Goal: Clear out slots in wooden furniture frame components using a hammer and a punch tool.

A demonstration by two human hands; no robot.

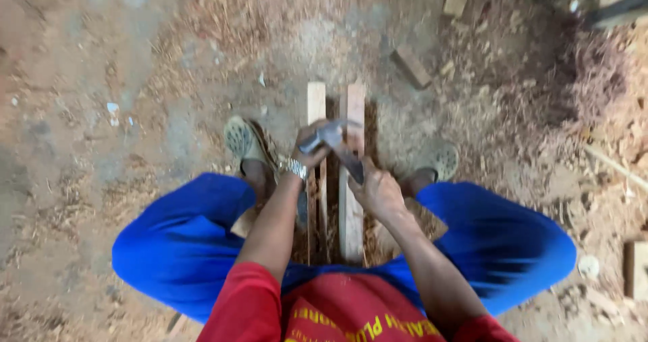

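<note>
Nearest to you are your red sleeves and blue trousers [182,247], knees spread wide as you crouch over the work. Your right hand [378,192] is closed around the dark handle of a hammer [337,143], whose metal head lies up by your other hand. Your left hand [312,148], with a metal watch [295,168] at the wrist, is curled shut at the hammer head, fingers bunched; what they pinch, you cannot tell. Beneath both hands two narrow wooden slats [351,214] lie side by side on the dirt floor [101,112], running away from you between your sandalled feet. Beyond them, sawdust, shavings and a small wood offcut [412,65] lie scattered.
</note>
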